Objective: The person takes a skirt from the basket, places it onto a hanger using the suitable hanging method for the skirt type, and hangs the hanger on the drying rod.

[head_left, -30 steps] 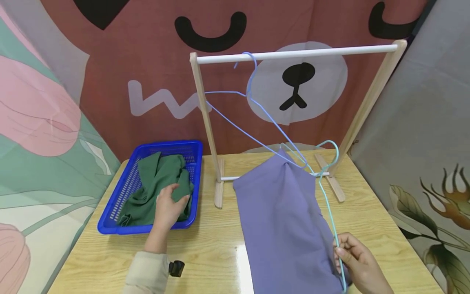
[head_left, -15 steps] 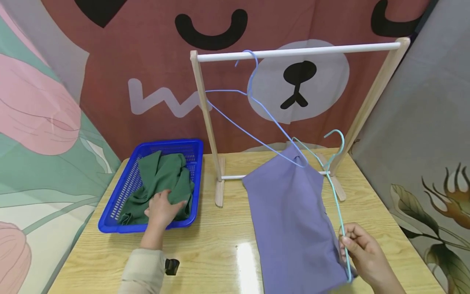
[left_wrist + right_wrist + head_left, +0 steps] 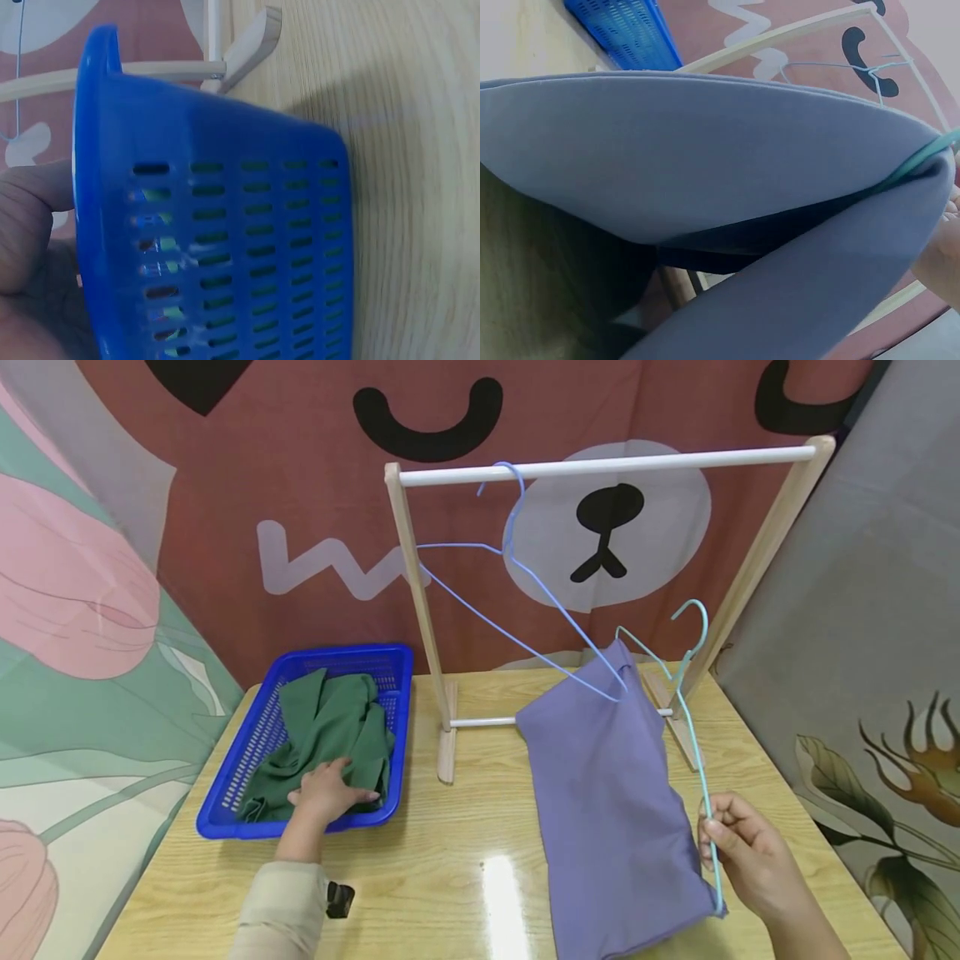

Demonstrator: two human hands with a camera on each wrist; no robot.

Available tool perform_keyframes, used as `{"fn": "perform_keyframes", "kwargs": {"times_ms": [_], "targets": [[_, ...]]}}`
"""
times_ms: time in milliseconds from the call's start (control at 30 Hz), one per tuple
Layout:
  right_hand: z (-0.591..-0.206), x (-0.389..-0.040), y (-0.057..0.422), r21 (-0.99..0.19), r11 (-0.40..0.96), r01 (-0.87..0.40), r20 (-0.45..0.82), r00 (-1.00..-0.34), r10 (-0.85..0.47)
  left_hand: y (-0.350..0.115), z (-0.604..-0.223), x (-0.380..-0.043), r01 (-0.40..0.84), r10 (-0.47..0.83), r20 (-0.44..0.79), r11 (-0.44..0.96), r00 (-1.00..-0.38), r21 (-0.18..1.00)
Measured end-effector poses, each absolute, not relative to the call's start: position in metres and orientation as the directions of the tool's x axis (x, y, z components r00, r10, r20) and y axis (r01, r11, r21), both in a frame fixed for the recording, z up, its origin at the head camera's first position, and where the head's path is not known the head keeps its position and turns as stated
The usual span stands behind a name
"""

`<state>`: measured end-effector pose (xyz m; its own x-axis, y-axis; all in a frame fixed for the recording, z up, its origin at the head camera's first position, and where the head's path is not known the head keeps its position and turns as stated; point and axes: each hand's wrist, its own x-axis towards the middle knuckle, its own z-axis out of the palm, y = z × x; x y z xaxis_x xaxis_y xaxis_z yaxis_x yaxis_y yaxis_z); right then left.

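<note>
"Behind the pale wooden table I see a brick-red backdrop with a sleepy animal face. What stands before it?"

"At upper centre and right it is a rack, with white bar and light wooden posts. One blue hanger is hooked on this bar, bare."

"And the purple cloth, where is it, how does it look?"

"It is right of centre, and its lower part reaches the bottom edge of the frame. It looks smooth and plain, with soft folds below a pointed top; its left corner is wide. In the right wrist view it turns rather grey-blue, and two layers stand apart with a dark gap between."

"What do the hands do?"

"At lower right, the right hand pinches the mint hanger near its low end, hook upward. If these fingers hold the fabric also, I cannot tell."

"And the other?"

"At lower left, the left hand lies over the green cloth, thumb spread widely from the fingers. This cloth is dark, matt and crumpled, inside the blue basket with slotted walls."
</note>
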<state>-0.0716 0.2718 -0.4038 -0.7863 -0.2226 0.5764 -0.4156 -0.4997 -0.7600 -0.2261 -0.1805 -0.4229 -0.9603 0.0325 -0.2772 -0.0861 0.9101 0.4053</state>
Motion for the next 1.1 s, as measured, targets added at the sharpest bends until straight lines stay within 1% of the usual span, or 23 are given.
{"fn": "perform_keyframes", "kwargs": {"times_ms": [100,300,433,633,867,1033,1100], "targets": [[-0.400,-0.074,0.272,-0.750,-0.513,-0.417,0.585,-0.780,-0.223,-0.186,-0.425,-0.228,-0.055,0.078,-0.292,0.906,-0.953,0.421],[-0.392,-0.078,0.273,-0.745,-0.527,-0.409,0.584,-0.782,-0.217,-0.194,-0.433,-0.234,0.014,0.191,-0.301,0.864,-0.934,0.503],[-0.389,-0.080,0.272,-0.729,-0.546,-0.413,0.596,-0.775,-0.209,-0.195,-0.437,-0.238,0.004,0.201,-0.328,0.857,-0.923,0.515],[-0.384,-0.085,0.275,-0.711,-0.555,-0.432,0.619,-0.759,-0.202,-0.196,-0.443,-0.243,0.007,0.203,-0.353,0.875,-0.913,0.484],[-0.376,-0.091,0.277,-0.706,-0.552,-0.443,0.620,-0.764,-0.179,-0.195,-0.445,-0.248,0.084,0.236,-0.327,0.905,-0.915,0.417],[-0.371,-0.097,0.276,-0.683,-0.565,-0.463,0.636,-0.758,-0.146,-0.198,-0.446,-0.248,0.138,0.274,-0.307,0.906,-0.911,0.401],[-0.367,-0.098,0.275,-0.698,-0.537,-0.474,0.627,-0.767,-0.137,-0.200,-0.446,-0.248,0.155,0.289,-0.304,0.905,-0.908,0.397]]}}
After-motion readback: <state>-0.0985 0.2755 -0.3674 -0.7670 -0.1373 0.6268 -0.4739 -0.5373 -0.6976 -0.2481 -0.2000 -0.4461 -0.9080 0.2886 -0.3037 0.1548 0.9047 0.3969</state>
